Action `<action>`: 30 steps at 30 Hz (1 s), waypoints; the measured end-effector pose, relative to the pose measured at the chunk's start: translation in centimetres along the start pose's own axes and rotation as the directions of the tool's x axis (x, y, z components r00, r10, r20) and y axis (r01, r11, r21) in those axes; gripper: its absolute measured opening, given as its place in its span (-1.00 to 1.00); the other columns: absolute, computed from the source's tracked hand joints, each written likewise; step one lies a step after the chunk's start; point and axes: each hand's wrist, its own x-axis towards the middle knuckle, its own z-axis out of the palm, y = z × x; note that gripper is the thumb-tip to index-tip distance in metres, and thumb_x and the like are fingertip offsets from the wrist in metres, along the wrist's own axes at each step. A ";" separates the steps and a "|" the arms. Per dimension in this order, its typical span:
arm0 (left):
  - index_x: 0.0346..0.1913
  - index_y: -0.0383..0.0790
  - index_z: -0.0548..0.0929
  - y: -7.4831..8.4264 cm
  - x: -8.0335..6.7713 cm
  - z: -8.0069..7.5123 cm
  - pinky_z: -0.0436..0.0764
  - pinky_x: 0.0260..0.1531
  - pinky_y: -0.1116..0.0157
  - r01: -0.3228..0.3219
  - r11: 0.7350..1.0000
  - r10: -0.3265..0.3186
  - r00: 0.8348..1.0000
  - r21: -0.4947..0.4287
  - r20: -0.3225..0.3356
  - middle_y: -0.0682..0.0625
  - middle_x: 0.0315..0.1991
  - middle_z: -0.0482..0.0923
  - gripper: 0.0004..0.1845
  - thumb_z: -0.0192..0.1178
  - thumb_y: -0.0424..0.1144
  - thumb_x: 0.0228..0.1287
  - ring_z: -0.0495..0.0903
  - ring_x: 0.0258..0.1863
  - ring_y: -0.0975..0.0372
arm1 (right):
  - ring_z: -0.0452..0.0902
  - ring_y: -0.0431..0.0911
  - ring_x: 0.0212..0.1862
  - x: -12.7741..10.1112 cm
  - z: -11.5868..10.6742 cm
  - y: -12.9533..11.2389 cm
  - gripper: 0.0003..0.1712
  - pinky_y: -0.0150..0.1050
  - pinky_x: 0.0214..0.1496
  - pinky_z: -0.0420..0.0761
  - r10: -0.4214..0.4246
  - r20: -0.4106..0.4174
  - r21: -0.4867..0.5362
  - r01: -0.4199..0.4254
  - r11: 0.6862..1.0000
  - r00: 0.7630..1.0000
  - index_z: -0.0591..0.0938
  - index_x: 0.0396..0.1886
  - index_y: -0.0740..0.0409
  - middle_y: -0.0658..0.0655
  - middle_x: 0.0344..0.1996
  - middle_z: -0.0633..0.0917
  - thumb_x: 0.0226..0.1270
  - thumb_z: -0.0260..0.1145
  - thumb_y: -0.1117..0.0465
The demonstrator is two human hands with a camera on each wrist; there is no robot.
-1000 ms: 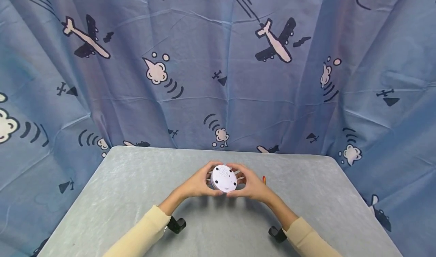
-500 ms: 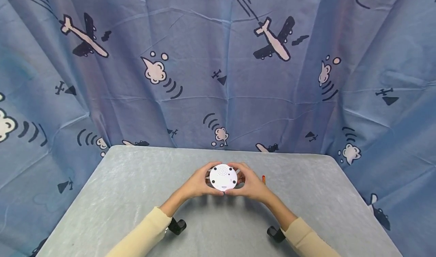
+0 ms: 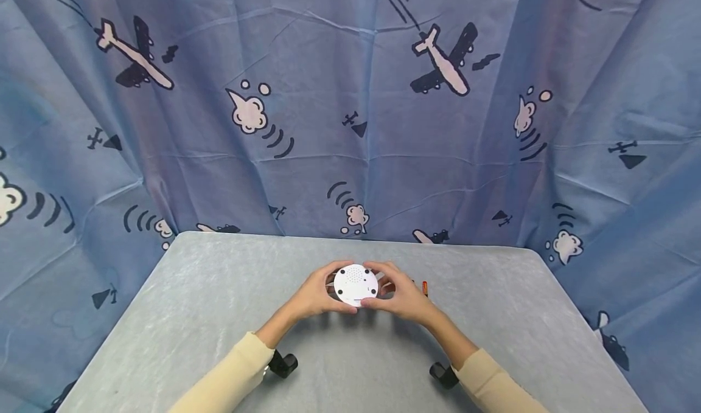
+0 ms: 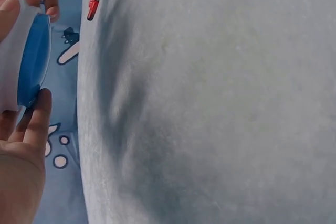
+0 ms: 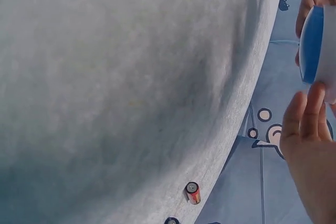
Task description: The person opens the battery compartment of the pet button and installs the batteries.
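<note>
Both hands hold a round white device up above the table. Its back faces the head camera, with several dark round feet and a patch of small holes. In both wrist views its other side shows as a blue face with a clear rim. The left hand grips the left edge, thumb below and fingers above and behind. On the right edge, the right hand grips likewise, its thumb lying over the lower rim. What kind of device it is, I cannot tell.
A red battery stands on the grey table, just beyond the right wrist in the head view. Part of another dark-ended battery shows at the right wrist view's lower edge. A blue curtain with airplanes hangs behind the table.
The device has turned from a slight tilt to show its back squarely to the head camera, and has shifted slightly left. The right thumb now overlaps its lower rim more.
</note>
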 end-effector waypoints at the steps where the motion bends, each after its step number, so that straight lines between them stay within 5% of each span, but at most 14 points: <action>1: 0.41 -0.39 0.39 -0.1 0.0 0.0 0.58 0.05 0.26 0.002 1.000 -0.002 1.000 0.002 0.001 -0.12 0.28 0.48 -0.03 0.64 -0.50 -0.15 0.50 0.22 0.12 | 0.55 0.01 -0.10 0.0 0.0 0.0 -0.14 -0.01 -0.04 0.64 -0.009 -0.005 0.001 0.009 1.000 1.000 0.49 0.40 0.18 0.18 0.12 0.52 0.12 0.64 0.13; 8: 0.44 -0.42 0.33 -0.5 -0.2 -0.2 0.55 0.09 0.18 -0.004 0.997 0.004 1.000 0.074 -0.006 -0.16 0.30 0.45 0.00 0.65 -0.43 -0.11 0.48 0.25 0.03 | 0.57 0.09 0.01 0.6 -0.2 0.7 -0.28 0.02 -0.05 0.65 -0.086 0.022 -0.046 0.087 0.995 0.996 0.60 0.28 0.09 0.16 0.16 0.55 0.11 0.65 0.10; 17: 0.33 -0.35 0.40 -1.4 -0.5 -0.1 0.44 0.19 0.07 0.030 0.973 -0.029 1.000 0.228 -0.007 -0.13 0.21 0.53 -0.04 0.71 -0.32 -0.19 0.52 0.20 0.04 | 0.58 0.19 0.03 0.8 0.8 1.6 -0.33 0.00 -0.03 0.66 -0.084 0.120 -0.051 0.091 0.995 0.989 0.59 0.22 0.25 0.26 0.11 0.55 0.13 0.63 0.17; 30: 0.37 -0.41 0.39 -2.2 -0.8 0.2 0.43 0.20 0.09 -0.010 0.951 0.004 1.000 0.309 0.018 -0.15 0.23 0.54 0.02 0.72 -0.28 -0.22 0.52 0.19 0.05 | 0.52 0.11 0.20 1.3 1.8 1.3 -0.41 0.08 0.20 0.50 -0.147 0.104 -0.289 0.172 0.942 0.984 0.67 0.07 0.18 0.20 0.14 0.64 0.03 0.68 0.14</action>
